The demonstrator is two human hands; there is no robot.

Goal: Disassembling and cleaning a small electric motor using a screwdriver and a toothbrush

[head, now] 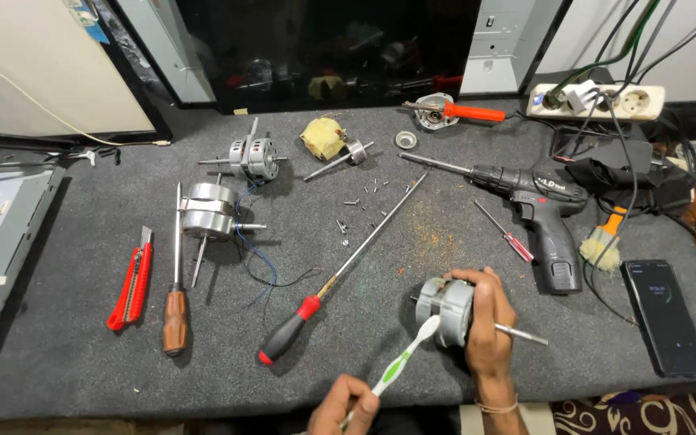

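My right hand (486, 322) grips a small grey electric motor (443, 301) on the dark mat near the front edge, with its steel shaft (523, 334) sticking out to the right. My left hand (345, 407), at the bottom edge, holds a white and green toothbrush (407, 359). The brush's bristle head touches the motor's left side.
A long red-handled screwdriver (340, 274) lies diagonally in the middle, with several loose screws (362, 201) beyond it. A black cordless drill (537, 205), small red screwdriver (505, 232), paintbrush (603, 242) and phone (668, 316) are at right. Two more motors (253, 158) (207, 211), a wood-handled screwdriver (176, 298) and red utility knife (132, 286) are at left.
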